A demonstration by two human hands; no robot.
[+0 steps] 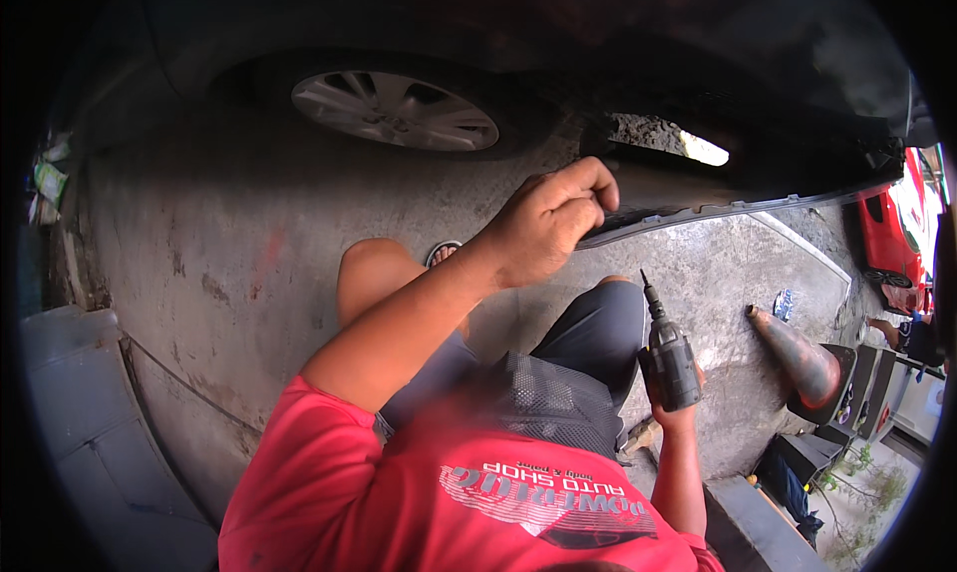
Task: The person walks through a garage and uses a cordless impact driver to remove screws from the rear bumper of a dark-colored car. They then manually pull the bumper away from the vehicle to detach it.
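My left hand [546, 223] is raised to the dark bumper [668, 188] of a car, beside its lower edge. Its fingers are curled in and pressed together; whether a small piece sits between them is hidden. Lower and to the right, my right hand [682, 416] grips a black cordless drill [674, 371], whose bit points up toward the bumper edge without touching it. Left of the bumper is the car's wheel [394, 112], with silver spokes. A bright gap shows in the dark underside beyond my left hand.
I squat on a stained concrete floor [199, 273]. A worn traffic cone [797, 358] lies tilted at the right, near dark boxes and a grey block [763, 522]. Grey panels [85, 403] stand at the left. Farther right are a red car [890, 238] and another person's leg.
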